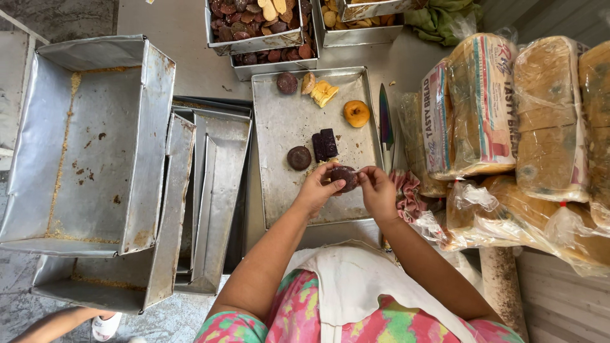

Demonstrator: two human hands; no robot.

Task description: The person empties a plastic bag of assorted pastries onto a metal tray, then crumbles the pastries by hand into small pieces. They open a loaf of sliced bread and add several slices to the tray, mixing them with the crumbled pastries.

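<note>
A round dark brown cookie point(345, 175) is held between both my hands just above the near part of a flat metal tray point(286, 133). My left hand point(315, 190) grips its left side and my right hand point(376, 189) pinches its right edge. On the tray lie another dark round cookie point(298, 157), two dark rectangular pieces point(325, 144), a round golden bun point(356, 113), a yellow pastry point(325, 93), a small tan biscuit point(308, 82) and a dark cookie point(287, 82) at the far side.
A knife point(386, 117) lies right of the tray. Bagged bread loaves point(502, 108) are stacked at the right. Empty deep metal pans point(89, 146) sit stacked at the left. Pans of mixed cookies point(260, 25) stand at the back. Someone's foot in a sandal point(105, 325) shows bottom left.
</note>
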